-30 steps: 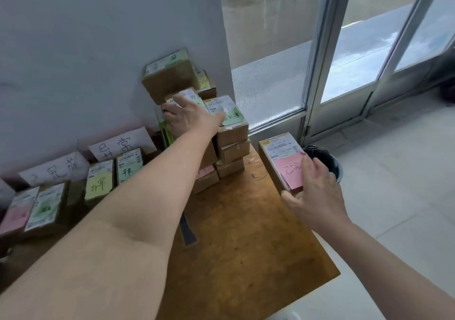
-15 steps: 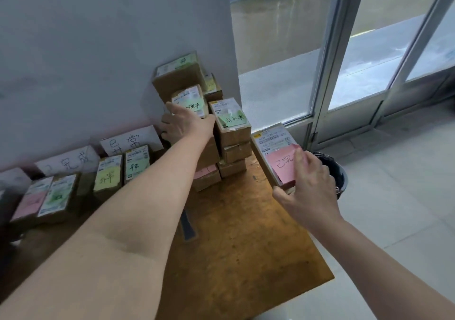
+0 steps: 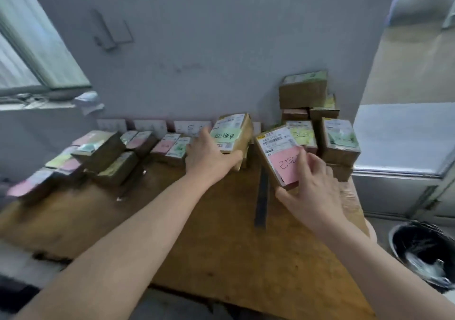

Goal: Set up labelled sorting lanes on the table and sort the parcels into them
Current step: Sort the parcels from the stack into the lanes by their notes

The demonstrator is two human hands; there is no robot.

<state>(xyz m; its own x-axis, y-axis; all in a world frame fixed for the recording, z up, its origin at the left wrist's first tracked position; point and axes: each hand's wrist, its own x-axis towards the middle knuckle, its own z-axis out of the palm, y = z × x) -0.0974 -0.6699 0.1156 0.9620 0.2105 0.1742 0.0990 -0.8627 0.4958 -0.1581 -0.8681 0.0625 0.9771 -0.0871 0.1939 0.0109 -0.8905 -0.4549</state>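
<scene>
My left hand (image 3: 209, 156) grips a small cardboard parcel with a green sticky note (image 3: 234, 135), held above the table near the back wall. My right hand (image 3: 315, 189) holds a second parcel with a pink sticky note (image 3: 278, 152), tilted, over the table's right part. Behind it stands a stack of unsorted parcels (image 3: 317, 122) against the wall at the right. White paper lane labels (image 3: 189, 128) lean on the wall, with rows of sorted parcels (image 3: 170, 147) in front of them, running to the left.
The wooden table (image 3: 221, 233) has a dark strip (image 3: 261, 196) lying on it near my right hand. A bin with a black liner (image 3: 423, 253) stands on the floor at the right. A window sill is at the far left.
My left hand has lifted the green-note parcel off the stack and carried it left. My right hand keeps the pink-note parcel. The view has swung left, showing more sorted rows.
</scene>
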